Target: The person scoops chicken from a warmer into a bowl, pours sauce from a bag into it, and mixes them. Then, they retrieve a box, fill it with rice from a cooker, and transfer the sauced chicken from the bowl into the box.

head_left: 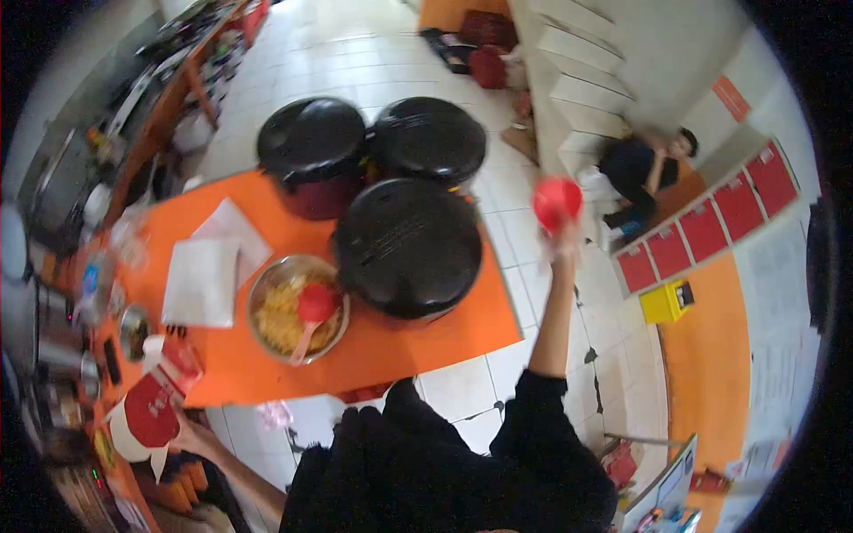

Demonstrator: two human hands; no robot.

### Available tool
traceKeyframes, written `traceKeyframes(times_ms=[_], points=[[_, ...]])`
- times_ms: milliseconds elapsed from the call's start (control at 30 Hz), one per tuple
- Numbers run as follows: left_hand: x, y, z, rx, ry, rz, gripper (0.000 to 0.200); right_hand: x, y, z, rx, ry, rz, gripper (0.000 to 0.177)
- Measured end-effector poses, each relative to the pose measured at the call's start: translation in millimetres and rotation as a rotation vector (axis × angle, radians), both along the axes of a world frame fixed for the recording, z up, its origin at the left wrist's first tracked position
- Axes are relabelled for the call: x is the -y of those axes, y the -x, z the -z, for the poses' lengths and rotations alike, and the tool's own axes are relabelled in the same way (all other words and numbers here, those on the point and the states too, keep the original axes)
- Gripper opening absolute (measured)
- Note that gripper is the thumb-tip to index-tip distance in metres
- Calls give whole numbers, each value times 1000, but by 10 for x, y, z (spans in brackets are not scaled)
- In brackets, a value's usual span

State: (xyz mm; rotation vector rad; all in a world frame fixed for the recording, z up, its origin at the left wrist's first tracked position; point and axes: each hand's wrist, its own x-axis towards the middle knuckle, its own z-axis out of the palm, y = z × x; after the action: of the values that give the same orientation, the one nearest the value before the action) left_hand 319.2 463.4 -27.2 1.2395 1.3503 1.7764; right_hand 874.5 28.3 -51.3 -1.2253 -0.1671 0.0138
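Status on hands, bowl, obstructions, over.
Left hand: red and white paper package. Right hand: round red container. Steel food bowl: red scoop inside. Black-lidded pot close beside.

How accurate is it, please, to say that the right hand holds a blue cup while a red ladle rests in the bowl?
Not quite: the head view shows the right hand holding a red cup, not a blue one, while a red ladle rests in the bowl.

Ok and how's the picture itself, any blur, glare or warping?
Head view: strong fisheye bending, black corners; right hand and the red cup it holds smeared, probably by motion; pale glare on the black lids; tiled floor washed out towards the top; lettering on the lids too soft to read.
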Motion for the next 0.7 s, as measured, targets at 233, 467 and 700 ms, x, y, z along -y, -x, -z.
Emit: traceKeyframes(times_ms=[233,467,700], points=[[-75,1609,161,-215,-94,-25,61,448,1784,2276,-739,-155,126,9],[-149,2889,161,-158,203,321,68,113,2120,2291,-359,296,-232,39],[-741,3009,1278,-18,125,247,92,-129,2686,1766,-185,168,-288,54]])
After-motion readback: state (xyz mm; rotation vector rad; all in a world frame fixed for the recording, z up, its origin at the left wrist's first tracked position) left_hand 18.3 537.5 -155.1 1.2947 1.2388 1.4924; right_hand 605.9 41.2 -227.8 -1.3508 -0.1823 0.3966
